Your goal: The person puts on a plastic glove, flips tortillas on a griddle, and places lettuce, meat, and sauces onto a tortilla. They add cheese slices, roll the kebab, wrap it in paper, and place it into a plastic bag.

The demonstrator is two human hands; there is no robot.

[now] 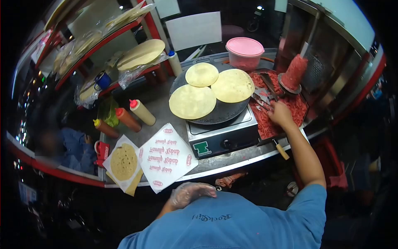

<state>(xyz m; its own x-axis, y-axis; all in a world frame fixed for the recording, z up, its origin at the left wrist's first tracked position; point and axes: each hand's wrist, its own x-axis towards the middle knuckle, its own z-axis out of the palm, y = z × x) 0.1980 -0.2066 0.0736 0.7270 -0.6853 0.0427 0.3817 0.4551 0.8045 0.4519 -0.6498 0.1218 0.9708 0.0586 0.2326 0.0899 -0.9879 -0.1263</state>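
Note:
My right hand (281, 114) is closed on metal tongs (262, 102), their tips over the shredded red meat (269, 122) in a pan at the right. A dark flat blade (268, 84) lies on the meat beside the tongs. My left hand (193, 194) wears a clear plastic glove and rests in front of my chest. Its fingers look stretched out to the right, with nothing visible in them. On the round black griddle (224, 116) left of the meat lie three flatbreads (192, 102). A meat cone (294, 72) stands tilted on a spit behind the meat.
Printed wrapping paper (168, 159) lies at the counter's front edge, beside another flatbread (124, 162) on paper. Sauce bottles (142, 112) stand behind. A pink-lidded tub (245, 54) is at the back. A wooden handle (281, 150) juts from the front edge. A person (74, 145) is at the left.

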